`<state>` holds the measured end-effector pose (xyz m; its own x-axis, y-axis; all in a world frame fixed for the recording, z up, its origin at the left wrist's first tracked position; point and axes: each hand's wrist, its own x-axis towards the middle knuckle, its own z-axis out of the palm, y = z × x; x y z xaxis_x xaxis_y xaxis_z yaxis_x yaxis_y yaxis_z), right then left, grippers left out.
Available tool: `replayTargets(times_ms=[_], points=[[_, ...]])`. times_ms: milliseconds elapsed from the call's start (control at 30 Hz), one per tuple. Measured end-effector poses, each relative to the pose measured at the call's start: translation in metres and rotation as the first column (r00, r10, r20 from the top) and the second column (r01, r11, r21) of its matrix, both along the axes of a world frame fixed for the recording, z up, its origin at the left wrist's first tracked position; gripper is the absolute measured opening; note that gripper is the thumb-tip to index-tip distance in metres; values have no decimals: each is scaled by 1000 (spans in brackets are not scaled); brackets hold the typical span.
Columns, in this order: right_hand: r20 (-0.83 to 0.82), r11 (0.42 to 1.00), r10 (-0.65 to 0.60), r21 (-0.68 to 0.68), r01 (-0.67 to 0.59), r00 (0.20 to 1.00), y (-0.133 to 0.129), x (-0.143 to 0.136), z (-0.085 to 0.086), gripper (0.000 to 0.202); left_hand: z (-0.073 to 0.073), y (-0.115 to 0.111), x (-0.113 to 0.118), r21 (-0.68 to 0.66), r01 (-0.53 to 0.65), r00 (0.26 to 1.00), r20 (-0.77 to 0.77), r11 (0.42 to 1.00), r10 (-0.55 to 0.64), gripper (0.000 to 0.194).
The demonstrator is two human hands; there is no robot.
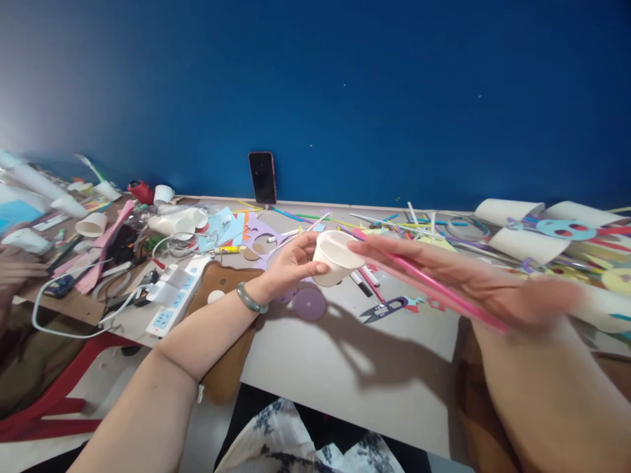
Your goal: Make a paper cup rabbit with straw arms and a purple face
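My left hand is wrapped round a white paper cup, its mouth tilted up toward me. Across from it, my right hand is blurred by motion, its fingers reaching to the cup's rim. A long, thin pink stick lies along those fingers and looks held; I cannot make out whether it is a straw or a pen. Below the cup, a purple paper disc rests on the table. Thread snips lie to its right, close to red and blue paper scraps.
A phone leans on the blue wall. At left are a power strip with cables, paper cups and a co-worker's hand. Rolled white paper cups and cut-outs crowd the right. A brown pad overhangs the front edge.
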<state>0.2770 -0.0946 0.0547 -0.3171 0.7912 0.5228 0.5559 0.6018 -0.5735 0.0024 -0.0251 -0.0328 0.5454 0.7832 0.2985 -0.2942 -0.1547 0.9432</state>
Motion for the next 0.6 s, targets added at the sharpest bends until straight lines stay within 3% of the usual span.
replayTargets(times_ms=[133,233,300,467,600], points=[[-90,999,-42,-20,41,995,-2,-15,-6,43,1,-2,1,53,-40,999,-29,998,41,68],[-110,980,18,-194,-40,994,-5,-25,-3,47,0,-4,4,125,-46,995,-79,991,56,66],[-67,960,32,-275,-49,997,-6,-30,0,38,-1,-6,5,194,-58,990,-117,979,82,65],[122,969,-30,-240,59,992,-7,-38,-2,24,-4,-10,4,358,-73,971,-186,931,148,63],[244,973,-98,-178,144,965,-6,-46,-12,24,-3,-19,6,368,-45,965,-224,929,135,61]])
